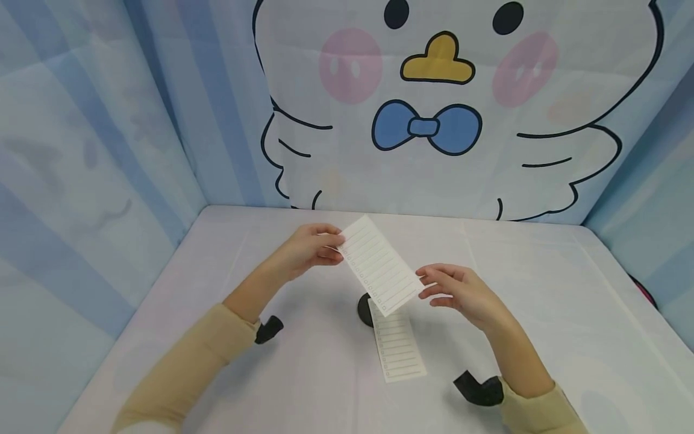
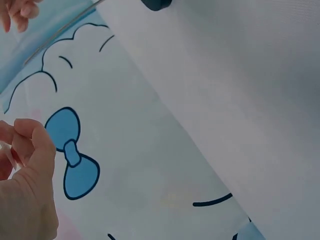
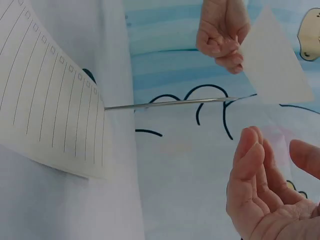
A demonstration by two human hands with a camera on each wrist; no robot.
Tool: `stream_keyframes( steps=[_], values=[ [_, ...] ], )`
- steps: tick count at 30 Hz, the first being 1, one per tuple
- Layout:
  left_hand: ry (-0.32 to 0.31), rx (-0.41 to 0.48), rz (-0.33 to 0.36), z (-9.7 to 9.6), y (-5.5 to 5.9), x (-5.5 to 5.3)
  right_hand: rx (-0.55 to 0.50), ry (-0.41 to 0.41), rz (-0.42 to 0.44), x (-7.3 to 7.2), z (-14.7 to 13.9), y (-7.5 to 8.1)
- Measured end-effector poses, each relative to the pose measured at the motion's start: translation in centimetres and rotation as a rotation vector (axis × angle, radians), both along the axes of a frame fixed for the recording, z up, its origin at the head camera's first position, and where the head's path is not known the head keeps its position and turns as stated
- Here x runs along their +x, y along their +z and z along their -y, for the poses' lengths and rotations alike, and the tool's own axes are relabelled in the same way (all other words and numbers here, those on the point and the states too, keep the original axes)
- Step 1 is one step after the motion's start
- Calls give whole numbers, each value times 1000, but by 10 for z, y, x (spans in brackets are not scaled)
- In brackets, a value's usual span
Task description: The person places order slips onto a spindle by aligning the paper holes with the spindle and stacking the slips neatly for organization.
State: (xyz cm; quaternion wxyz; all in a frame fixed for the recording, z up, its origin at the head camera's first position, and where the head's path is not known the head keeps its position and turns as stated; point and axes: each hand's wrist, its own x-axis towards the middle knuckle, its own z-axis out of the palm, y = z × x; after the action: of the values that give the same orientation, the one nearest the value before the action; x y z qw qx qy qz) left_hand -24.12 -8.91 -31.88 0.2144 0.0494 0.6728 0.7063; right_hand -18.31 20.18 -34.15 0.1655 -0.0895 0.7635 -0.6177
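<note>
My left hand (image 1: 310, 253) pinches a white lined checklist sheet (image 1: 379, 265) by its upper left edge and holds it tilted above the table. Close to the sheet's lower right corner is my right hand (image 1: 463, 292), fingers loosely bent; the right wrist view shows nothing in it. Below, another checklist sheet (image 1: 400, 349) lies against a round black base (image 1: 364, 310). A thin metal rod (image 3: 175, 103) with a pointed tip rises there, seen in both wrist views; in the head view the held sheet covers it. Whether the rod pierces the lower sheet I cannot tell.
A white cloth covers the table (image 1: 303, 374). Behind it hangs a cloth with a cartoon figure (image 1: 428, 181), and blue curtains (image 1: 81, 181) stand at both sides. Black straps (image 1: 479, 389) stick out near both wrists.
</note>
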Motion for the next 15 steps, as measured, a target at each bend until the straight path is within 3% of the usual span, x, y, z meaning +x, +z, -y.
stream_keyframes(
  steps=[2,5,15],
  values=[
    [-19,-22,-18,-6,-1,1,-87,2,21,1,1,2],
    [-48,-52,-47,-13,-2,3,-134,10,37,2,2,4],
    [-103,-115,-121,-27,-1,9,-4,-22,10,6,6,3]
  ],
)
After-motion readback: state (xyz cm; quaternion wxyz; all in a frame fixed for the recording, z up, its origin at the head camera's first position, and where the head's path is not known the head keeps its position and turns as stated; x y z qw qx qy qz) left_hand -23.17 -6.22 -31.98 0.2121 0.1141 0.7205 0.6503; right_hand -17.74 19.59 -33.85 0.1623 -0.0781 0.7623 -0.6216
